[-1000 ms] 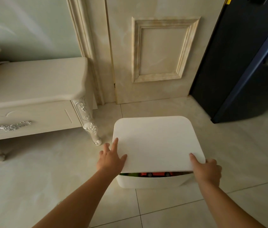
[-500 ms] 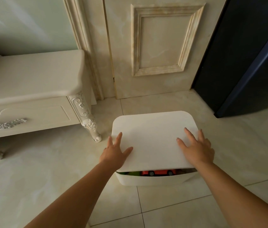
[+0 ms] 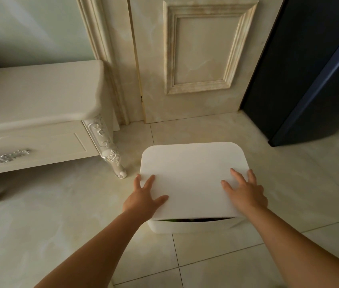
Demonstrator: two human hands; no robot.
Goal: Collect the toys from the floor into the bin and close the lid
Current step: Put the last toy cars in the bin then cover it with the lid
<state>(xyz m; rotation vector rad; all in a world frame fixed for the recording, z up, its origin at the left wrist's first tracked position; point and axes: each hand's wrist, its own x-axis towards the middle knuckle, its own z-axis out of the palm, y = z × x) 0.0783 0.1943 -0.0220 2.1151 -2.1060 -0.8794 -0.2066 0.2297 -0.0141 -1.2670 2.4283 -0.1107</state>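
Nearly flush: white lid (image 3: 191, 173), thin gap over bin (image 3: 191, 227); left hand (image 3: 143, 202), right hand (image 3: 245, 196) splayed.

Both bare forearms reach forward from the bottom edge. Left hand (image 3: 143, 199) has straight, spread fingers and its thumb out to the side, lying over the left edge of the lid (image 3: 191, 173). Right hand (image 3: 245, 194) lies palm-down, fingers splayed flat on the lid's right side.

Single head view, looking forward-down, close over floor (image 3: 39, 235)
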